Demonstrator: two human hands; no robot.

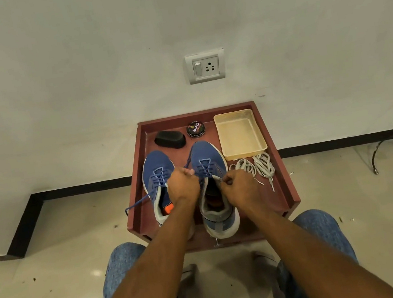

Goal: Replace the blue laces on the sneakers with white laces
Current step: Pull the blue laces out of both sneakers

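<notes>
Gripping blue laces (202,171) of the right sneaker (212,187), both curled hands (left hand (183,184), right hand (241,188)) work; white laces (257,168) lie just beside on the tabletop (282,187).

A black brush (170,139), polish tin (196,128) (labelled "Cherry") and cream tray (243,153) sit on the red table (281,174).

Two blue sneakers stand side by side on a red-brown tabletop (282,187). The left hand (183,184) pinches a blue lace (188,162) of the right sneaker (208,157); the right hand (240,187) pinches at its tongue. The left sneaker (156,170) trails a lace over the edge. White laces (256,166) lie coiled beside a cream tray (239,133), with a polish tin (195,129) and black brush (170,139) behind.
</notes>
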